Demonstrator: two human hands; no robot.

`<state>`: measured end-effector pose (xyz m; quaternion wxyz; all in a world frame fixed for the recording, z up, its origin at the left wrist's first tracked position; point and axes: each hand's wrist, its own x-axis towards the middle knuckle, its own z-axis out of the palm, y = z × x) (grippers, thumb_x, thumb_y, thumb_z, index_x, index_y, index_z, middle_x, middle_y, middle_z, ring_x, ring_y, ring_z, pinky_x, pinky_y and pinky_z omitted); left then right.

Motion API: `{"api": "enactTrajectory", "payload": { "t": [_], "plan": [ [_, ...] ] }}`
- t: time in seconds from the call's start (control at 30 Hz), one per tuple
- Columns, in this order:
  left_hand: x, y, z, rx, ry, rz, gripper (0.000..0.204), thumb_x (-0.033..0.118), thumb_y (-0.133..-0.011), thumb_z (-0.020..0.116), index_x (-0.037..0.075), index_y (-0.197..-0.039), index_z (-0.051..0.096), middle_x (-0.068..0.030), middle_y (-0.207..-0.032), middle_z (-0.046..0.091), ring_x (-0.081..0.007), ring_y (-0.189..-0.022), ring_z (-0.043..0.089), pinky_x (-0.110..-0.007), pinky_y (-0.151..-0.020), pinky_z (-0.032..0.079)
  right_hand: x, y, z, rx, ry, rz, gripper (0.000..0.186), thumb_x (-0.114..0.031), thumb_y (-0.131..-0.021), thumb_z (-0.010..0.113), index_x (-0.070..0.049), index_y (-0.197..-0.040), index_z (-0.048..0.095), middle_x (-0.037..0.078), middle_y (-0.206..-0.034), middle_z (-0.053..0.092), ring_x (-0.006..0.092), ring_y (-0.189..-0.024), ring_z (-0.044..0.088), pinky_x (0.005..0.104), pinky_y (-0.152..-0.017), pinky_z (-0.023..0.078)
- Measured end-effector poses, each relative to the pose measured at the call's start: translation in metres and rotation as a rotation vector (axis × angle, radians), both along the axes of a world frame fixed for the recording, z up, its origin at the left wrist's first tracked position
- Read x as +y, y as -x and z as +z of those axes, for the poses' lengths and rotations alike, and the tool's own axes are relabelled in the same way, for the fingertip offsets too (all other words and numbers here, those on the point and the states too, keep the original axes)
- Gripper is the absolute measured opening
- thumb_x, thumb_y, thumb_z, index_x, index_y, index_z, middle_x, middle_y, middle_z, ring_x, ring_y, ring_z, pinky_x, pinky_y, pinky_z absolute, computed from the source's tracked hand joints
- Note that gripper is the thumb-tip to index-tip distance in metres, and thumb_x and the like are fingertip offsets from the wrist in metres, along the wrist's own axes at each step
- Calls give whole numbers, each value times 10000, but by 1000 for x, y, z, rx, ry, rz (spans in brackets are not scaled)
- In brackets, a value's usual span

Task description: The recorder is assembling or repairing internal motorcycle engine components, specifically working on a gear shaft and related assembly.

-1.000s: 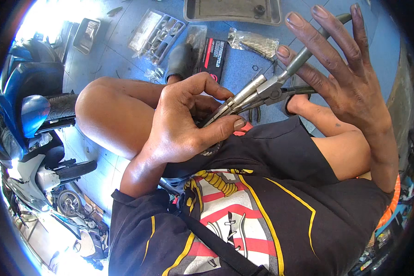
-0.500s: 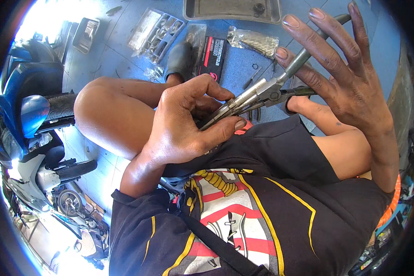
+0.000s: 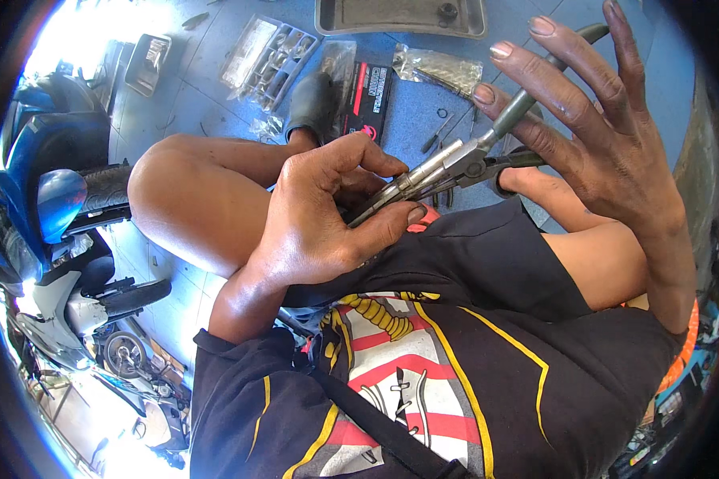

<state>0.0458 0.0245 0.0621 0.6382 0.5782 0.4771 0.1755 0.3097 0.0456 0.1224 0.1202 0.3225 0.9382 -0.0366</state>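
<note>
The long-handled metal pliers [image 3: 471, 165] are silver-grey with dark grey-green handles [image 3: 513, 113]. The short-sleeved fabric shirt [image 3: 535, 391] is black, with yellow lines and a red-and-white striped print [image 3: 443, 385]. The flat rectangular box [image 3: 373, 100] is black and red; the tiled floor [image 3: 415, 116] blue; the fabric shorts [image 3: 479, 259] plain black.

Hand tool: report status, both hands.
Left hand gripping tool by metal end. Right hand open, fingers spread at grey handle. Tool slanted, dark handle apart from grey. Tray on floor beyond, not blocking.
</note>
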Motion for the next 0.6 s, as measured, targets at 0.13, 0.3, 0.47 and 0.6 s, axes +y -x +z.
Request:
{"api": "enactTrajectory", "payload": {
  "t": [0.13,0.3,0.47,0.6],
  "plan": [
    [2,-4,1,26,47,-12,281,56,-729,772,-43,-922,593,-70,-806,658,-83,-747,626,-197,-657,460,-7,-18,0,-21,24,-20,263,-238,-924,593,-144,-1164,642,107,-1301,517,307,-1242,473,611,-1045,357],
    [1,-3,-1,6,55,7,254,41,-694,726,-28,-878,565,-58,-792,647,-78,-743,617,-200,-664,459,-2,-9,0,-33,55,-24,239,-220,-941,588,-144,-1162,641,111,-1313,514,311,-1251,474,617,-1038,361],
    [4,-4,2,-113,117,24,336,89,-670,751,-42,-917,564,-83,-821,663,-104,-754,633,-209,-683,475,2,-18,-29,274,-243,139,549,-420,-759,645,-132,-1227,639,69,-1274,527,283,-1240,429,553,-1137,287],
    [8,4,-10,-307,237,6,495,175,-712,733,-103,-1072,539,-200,-955,670,-194,-782,679,-240,-702,520,5,-11,-24,365,-211,102,336,-204,-886,622,-76,-1197,621,138,-1227,560,309,-1149,527,523,-1009,423]
  ]
}}
